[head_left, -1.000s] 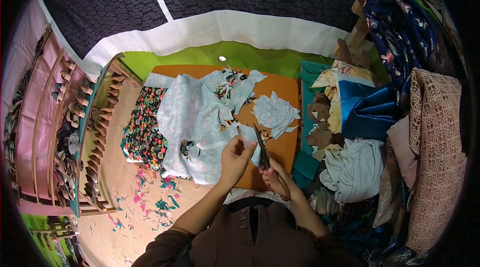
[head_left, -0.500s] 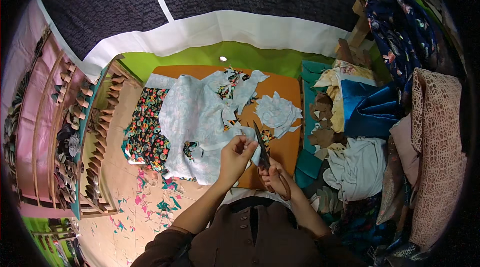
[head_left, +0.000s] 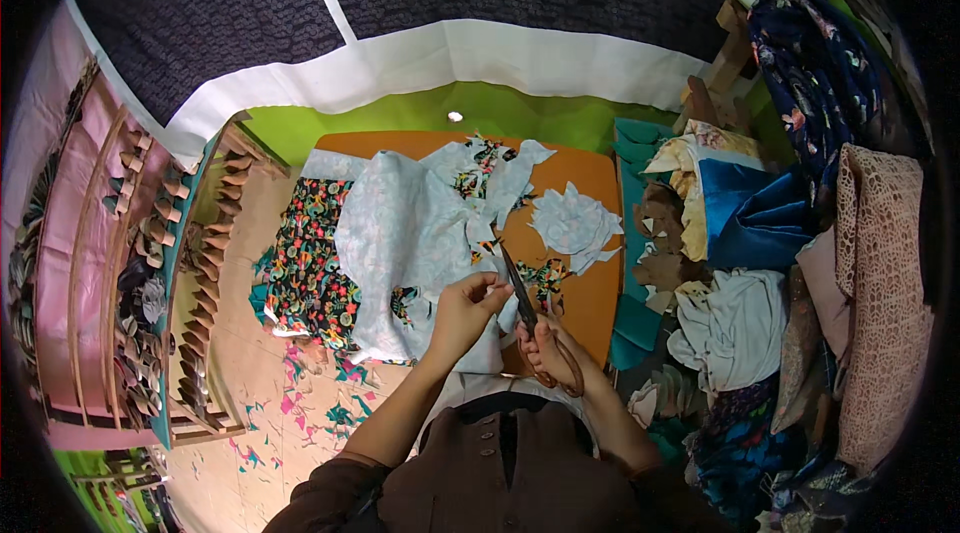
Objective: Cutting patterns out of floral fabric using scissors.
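My right hand (head_left: pixel 548 351) grips scissors (head_left: pixel 520 298) with dark blades and brown handles. The blades point away from me and look nearly closed. Just left of them, my left hand (head_left: pixel 468 311) is closed in a pinch at a bit of pale fabric; its fingertips partly hide what they hold. Beyond both hands, a large pale fabric (head_left: pixel 385 203) is draped across black floral fabric (head_left: pixel 310 263). To the right lies a stack of pale cut pieces (head_left: pixel 572 223) with pointed edges, and a floral scrap (head_left: pixel 545 283) is close to the blades.
An orange table (head_left: pixel 590 308) bears the fabrics. Pink and teal scraps (head_left: pixel 300 388) litter the floor at left, beside a rack of shoe-shaped wooden forms (head_left: pixel 205 273). Folded cloths, including blue satin (head_left: pixel 755 218) and white cloth (head_left: pixel 735 333), are piled at right.
The view has shifted slightly, so the table appears farther right. The pale strip between my left hand and the blades shows less now. Both hands keep nearly the same pose.
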Demonstrator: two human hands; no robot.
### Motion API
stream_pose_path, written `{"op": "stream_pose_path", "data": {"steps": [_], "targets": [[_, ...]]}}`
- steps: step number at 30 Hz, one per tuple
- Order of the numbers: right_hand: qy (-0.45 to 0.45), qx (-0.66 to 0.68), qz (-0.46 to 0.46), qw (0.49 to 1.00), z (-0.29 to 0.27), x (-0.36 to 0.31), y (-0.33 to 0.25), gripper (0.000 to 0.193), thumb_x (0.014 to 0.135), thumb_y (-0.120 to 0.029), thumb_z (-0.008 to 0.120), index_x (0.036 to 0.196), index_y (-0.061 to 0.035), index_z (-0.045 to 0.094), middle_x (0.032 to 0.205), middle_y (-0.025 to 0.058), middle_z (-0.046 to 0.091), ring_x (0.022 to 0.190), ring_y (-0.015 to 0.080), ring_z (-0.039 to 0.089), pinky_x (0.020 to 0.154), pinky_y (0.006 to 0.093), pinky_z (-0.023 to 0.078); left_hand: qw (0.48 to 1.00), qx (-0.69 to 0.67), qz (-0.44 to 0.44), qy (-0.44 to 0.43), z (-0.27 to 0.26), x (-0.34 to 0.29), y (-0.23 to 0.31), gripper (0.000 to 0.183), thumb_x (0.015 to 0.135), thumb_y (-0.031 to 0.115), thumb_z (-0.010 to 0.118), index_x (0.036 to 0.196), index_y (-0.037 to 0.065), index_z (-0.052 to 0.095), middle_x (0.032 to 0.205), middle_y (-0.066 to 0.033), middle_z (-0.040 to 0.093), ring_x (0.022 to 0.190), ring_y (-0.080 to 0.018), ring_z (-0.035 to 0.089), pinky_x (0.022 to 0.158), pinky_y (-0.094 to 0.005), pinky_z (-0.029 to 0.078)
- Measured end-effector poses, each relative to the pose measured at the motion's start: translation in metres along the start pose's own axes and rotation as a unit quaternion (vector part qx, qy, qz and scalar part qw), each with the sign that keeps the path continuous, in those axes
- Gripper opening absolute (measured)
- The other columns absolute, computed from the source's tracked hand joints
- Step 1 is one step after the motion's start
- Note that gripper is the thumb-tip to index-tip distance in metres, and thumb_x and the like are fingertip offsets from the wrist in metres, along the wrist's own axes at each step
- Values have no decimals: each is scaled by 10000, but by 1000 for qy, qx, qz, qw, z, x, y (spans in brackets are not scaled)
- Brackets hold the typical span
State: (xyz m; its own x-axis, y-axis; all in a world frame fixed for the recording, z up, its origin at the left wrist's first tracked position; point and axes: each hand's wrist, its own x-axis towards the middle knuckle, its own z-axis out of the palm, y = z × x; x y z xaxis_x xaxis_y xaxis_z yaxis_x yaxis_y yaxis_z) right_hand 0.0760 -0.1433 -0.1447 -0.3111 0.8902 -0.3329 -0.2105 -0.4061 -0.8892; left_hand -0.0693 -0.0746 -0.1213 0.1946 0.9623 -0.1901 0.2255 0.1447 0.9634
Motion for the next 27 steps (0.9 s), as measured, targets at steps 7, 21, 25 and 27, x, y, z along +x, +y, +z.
{"op": "stream_pose_path", "data": {"steps": [7, 21, 25, 27], "targets": [[35, 8, 40, 999, 23, 6, 1, 552, 726, -651, 369, 793, -103, 382, 616, -61, 324, 480, 0, 270, 408, 136, 236, 999, -12, -8, -28, -20, 2, -1, 150, 754, 120, 609, 785, -22, 569, 572, 22, 495, 518, -27, 399, 465, -190, 316], [39, -43, -77, 995, 70, 29, 21, 555, 744, -632, 347, 861, -90, 367, 633, -56, 305, 454, 2, 264, 361, 152, 234, 998, -46, 33, 26, -55, 1, -29, 203, 775, 191, 588, 808, -9, 581, 540, 30, 467, 481, -29, 354, 432, -201, 281], [57, 9, -84, 995, 84, 36, 23, 554, 746, -636, 336, 856, -93, 355, 650, -52, 302, 470, 10, 253, 391, 153, 235, 997, -47, 50, 24, -62, -1, -30, 212, 777, 187, 582, 814, -21, 586, 540, 23, 477, 481, -28, 352, 426, -204, 279], [55, 28, -81, 995, 87, 40, 27, 554, 746, -638, 331, 848, -94, 352, 652, -51, 302, 478, 12, 248, 405, 153, 237, 997, -54, 55, 20, -65, 0, -31, 213, 777, 187, 579, 817, -22, 587, 534, 18, 475, 478, -30, 351, 422, -208, 277]]}}
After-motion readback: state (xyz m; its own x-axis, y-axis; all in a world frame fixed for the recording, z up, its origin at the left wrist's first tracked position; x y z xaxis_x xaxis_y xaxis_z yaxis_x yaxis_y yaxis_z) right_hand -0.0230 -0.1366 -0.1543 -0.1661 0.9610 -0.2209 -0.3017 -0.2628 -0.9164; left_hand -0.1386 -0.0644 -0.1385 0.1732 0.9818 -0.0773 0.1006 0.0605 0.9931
